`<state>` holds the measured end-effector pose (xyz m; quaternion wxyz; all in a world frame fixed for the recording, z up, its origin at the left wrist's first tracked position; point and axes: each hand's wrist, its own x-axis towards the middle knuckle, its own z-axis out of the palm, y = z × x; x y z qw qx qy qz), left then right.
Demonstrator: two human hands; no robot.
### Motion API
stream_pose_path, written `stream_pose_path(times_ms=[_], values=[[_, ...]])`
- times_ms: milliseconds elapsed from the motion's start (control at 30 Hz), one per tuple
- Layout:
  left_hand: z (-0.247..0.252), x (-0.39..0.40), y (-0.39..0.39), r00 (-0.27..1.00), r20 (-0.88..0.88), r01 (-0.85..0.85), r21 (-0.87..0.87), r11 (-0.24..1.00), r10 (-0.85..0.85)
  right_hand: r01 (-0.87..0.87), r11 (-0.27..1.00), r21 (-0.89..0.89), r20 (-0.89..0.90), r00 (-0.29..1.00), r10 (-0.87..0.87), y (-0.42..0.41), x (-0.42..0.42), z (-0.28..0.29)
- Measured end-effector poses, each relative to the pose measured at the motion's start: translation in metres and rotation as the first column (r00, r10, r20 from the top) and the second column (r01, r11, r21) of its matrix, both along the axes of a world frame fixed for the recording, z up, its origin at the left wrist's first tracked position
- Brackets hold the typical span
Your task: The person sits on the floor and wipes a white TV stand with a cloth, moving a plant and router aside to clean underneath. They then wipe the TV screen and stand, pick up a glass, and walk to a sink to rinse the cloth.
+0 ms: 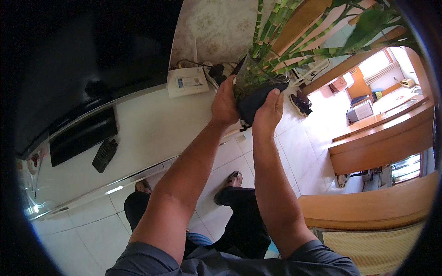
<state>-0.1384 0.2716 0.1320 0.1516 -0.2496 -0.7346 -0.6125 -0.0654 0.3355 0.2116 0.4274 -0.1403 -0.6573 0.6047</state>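
Note:
Both my hands hold a clear glass vase (pixel 249 77) near the end of a white TV cabinet. My left hand (pixel 226 103) grips its left side, and my right hand (pixel 268 112) is on its lower right, thumb up. A dark cloth (pixel 257 103) lies against the vase, partly under my right hand. Several green lucky bamboo stalks (pixel 276 34) rise from the vase and spread to the upper right, with large leaves (pixel 367 29). Water and roots seem to fill the vase; its base is hidden by the cloth and my hands.
The white cabinet top (pixel 148 120) bears a white router-like box (pixel 188 82) with cables, a black handheld radio (pixel 105 155) and a black panel (pixel 84 136). A large television (pixel 93 58) stands behind. Dark shoes (pixel 301 102) lie on the tiled floor (pixel 300 151).

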Motion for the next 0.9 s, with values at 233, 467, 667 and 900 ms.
stream_pose_path(times_ms=[233,467,667,900], values=[[-0.003,0.020,-0.001,0.970,-0.060,-0.239,-0.042,0.970,0.236,-0.027,0.999,0.022,0.063,0.998,0.026,0.014,-0.007,-0.011],[0.021,-0.006,-0.036,0.998,0.044,0.047,-0.214,0.976,-0.038,-0.158,0.969,-0.192,-0.088,0.986,0.143,0.025,-0.009,-0.020],[-0.012,-0.024,-0.039,0.964,0.076,0.258,-0.034,0.965,-0.255,-0.052,0.994,0.098,0.179,0.983,0.034,-0.017,0.000,-0.042],[0.000,-0.015,-0.024,0.975,-0.006,0.219,-0.083,0.972,-0.221,-0.126,0.983,0.137,0.239,0.967,0.090,0.007,0.004,-0.068]])
